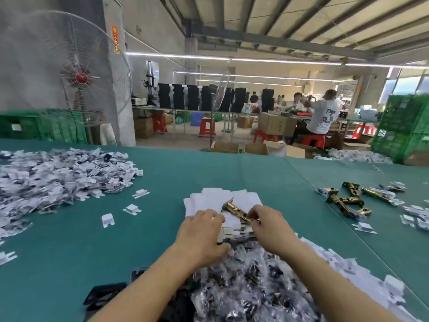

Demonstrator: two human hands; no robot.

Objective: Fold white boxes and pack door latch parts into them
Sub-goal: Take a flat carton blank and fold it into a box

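Observation:
A brass door latch [234,209] points up and away at the table's middle, and my right hand [271,228] pinches its near end. My left hand [202,233] curls round a small white box [232,228] just below the latch. Both sit over a stack of flat white box blanks [209,198]. A heap of small plastic bags with dark parts [243,287] lies under my wrists. More brass latches [346,201] lie at the right.
A big pile of folded white boxes [51,177] covers the left of the green table [185,170], with loose ones [132,209] nearer. White paper pieces [348,270] trail at the right. A standing fan [79,77], green crates [404,126] and seated workers [322,115] are beyond.

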